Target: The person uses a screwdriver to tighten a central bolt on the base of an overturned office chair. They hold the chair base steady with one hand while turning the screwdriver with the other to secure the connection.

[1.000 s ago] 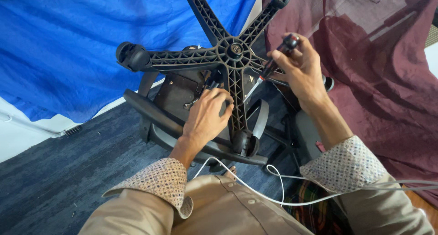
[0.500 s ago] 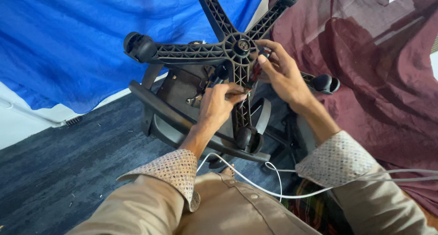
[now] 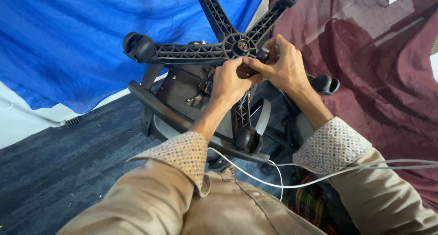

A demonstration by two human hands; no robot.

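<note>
- Closest in: tan cotton shirt sleeves (image 3: 150,203) with speckled patterned cuffs turned back, and a thin white cable (image 3: 255,175) looping across the lap.
- Underneath is a dark grey, short-pile carpet (image 3: 54,166) with open floor off to the left, so there's plenty of room on that side.
- Then the upside-down black plastic office chair (image 3: 182,102), with its smooth curved seat edge nearest and its ribbed, honeycomb-looking star base (image 3: 200,52) pointing up. Round caster wheels (image 3: 137,45) sit on the arm tips.
- Left hand (image 3: 228,82) and right hand (image 3: 285,64) meet just right of the hub. The fingers of both are curled tight together on a small dark handle-like piece (image 3: 248,70). Most of it is hidden, so I can't tell what it is.
- Behind: crinkly blue fabric sheet (image 3: 68,39) on the left, maroon cloth (image 3: 378,66) draped close on the right, so it's tight there.
</note>
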